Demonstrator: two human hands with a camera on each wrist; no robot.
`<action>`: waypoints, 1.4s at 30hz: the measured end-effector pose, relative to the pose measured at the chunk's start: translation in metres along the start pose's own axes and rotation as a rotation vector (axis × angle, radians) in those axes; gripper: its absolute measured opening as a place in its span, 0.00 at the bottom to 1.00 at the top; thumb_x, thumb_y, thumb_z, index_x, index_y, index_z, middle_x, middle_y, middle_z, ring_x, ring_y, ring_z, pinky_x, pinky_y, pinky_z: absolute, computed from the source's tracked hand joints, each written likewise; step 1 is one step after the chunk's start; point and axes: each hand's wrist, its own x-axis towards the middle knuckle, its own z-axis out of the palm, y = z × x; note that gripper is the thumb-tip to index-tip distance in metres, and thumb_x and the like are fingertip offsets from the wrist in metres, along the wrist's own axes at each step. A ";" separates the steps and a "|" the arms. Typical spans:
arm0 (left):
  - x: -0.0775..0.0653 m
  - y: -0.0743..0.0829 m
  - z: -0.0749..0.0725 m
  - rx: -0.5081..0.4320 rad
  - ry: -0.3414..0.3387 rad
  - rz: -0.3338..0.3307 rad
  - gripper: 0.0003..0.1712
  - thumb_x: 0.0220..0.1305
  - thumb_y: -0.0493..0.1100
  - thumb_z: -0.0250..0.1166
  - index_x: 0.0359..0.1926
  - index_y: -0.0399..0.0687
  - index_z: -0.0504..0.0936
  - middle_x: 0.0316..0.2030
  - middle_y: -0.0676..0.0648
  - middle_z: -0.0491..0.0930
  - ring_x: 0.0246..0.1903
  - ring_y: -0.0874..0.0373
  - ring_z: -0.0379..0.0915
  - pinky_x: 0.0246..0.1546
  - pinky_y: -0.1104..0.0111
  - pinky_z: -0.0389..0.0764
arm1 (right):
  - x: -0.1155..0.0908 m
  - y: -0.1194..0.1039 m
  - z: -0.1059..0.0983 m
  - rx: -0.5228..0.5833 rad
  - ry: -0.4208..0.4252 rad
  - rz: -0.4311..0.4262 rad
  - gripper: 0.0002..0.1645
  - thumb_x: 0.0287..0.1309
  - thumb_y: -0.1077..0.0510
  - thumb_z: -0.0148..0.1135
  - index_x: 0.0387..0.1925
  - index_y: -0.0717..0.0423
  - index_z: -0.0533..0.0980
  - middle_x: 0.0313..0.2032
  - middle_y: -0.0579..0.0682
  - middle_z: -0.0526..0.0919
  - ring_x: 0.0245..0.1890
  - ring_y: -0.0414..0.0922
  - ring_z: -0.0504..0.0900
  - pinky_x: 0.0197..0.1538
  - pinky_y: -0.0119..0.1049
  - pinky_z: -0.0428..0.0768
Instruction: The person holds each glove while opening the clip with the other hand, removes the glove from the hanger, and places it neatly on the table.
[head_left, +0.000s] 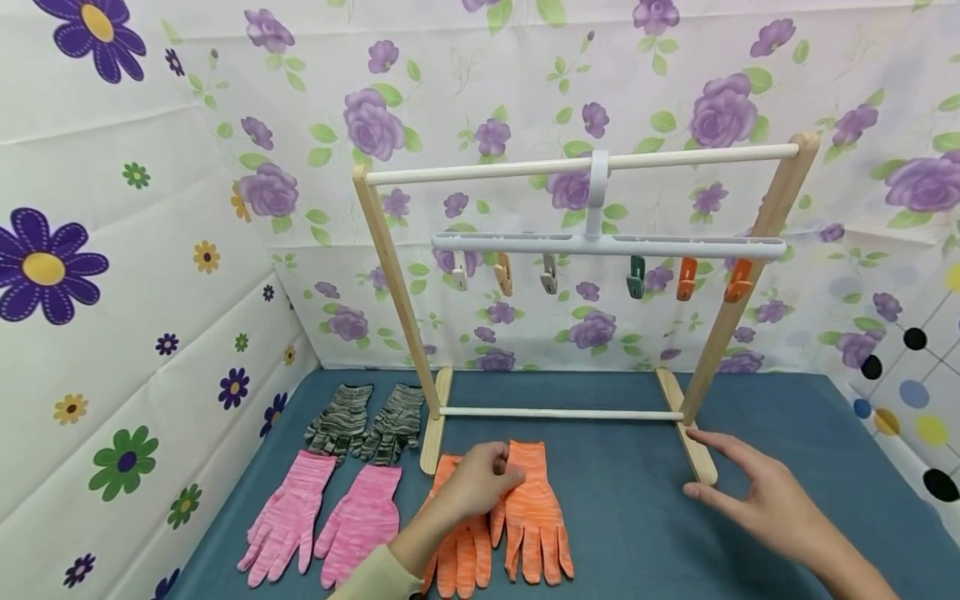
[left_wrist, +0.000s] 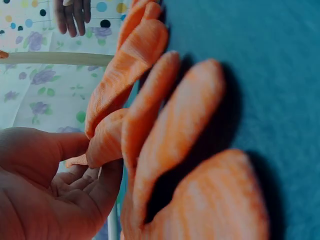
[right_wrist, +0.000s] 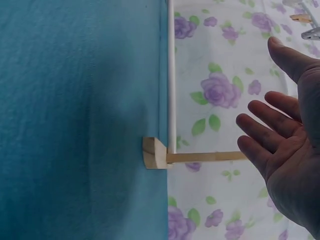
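Observation:
Two orange gloves lie side by side, fingers toward me: the left orange glove and the right orange glove. My left hand is between them, thumb and fingers pinching the edge of the right one; the left wrist view shows this orange glove close up against the thumb. Held out beside the rack's right foot, my right hand has its fingers spread and nothing in them. The right wrist view shows that right hand with an uncovered palm.
A wooden rack carries a white hanger with several coloured clips, including a green clip. At the left lie a pair of pink gloves and a pair of grey-black gloves on the blue cloth. Flowered sheets surround the table.

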 end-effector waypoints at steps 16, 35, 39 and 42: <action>0.004 0.007 0.011 0.184 0.056 0.054 0.10 0.73 0.36 0.70 0.41 0.37 0.76 0.23 0.51 0.65 0.18 0.60 0.54 0.26 0.65 0.59 | -0.005 0.006 0.003 -0.019 -0.074 0.072 0.44 0.61 0.38 0.77 0.72 0.54 0.75 0.65 0.62 0.80 0.61 0.65 0.80 0.52 0.66 0.80; 0.006 0.010 0.018 0.336 0.120 -0.039 0.22 0.70 0.41 0.74 0.59 0.39 0.80 0.27 0.53 0.78 0.22 0.59 0.74 0.22 0.64 0.75 | -0.010 0.010 0.005 -0.023 -0.094 0.104 0.44 0.62 0.40 0.77 0.73 0.54 0.73 0.66 0.63 0.78 0.62 0.67 0.79 0.54 0.70 0.78; 0.005 0.009 0.017 0.346 0.121 -0.071 0.24 0.70 0.44 0.74 0.62 0.40 0.78 0.23 0.52 0.77 0.19 0.57 0.75 0.19 0.64 0.72 | -0.010 0.010 0.006 -0.027 -0.104 0.114 0.45 0.62 0.39 0.77 0.73 0.54 0.73 0.66 0.63 0.78 0.63 0.67 0.79 0.55 0.70 0.78; 0.004 0.007 0.016 0.352 0.134 -0.066 0.25 0.71 0.46 0.72 0.63 0.41 0.78 0.23 0.53 0.77 0.18 0.57 0.74 0.18 0.64 0.71 | -0.011 0.010 0.007 -0.031 -0.109 0.122 0.45 0.62 0.38 0.77 0.73 0.54 0.73 0.66 0.64 0.78 0.63 0.67 0.78 0.55 0.70 0.78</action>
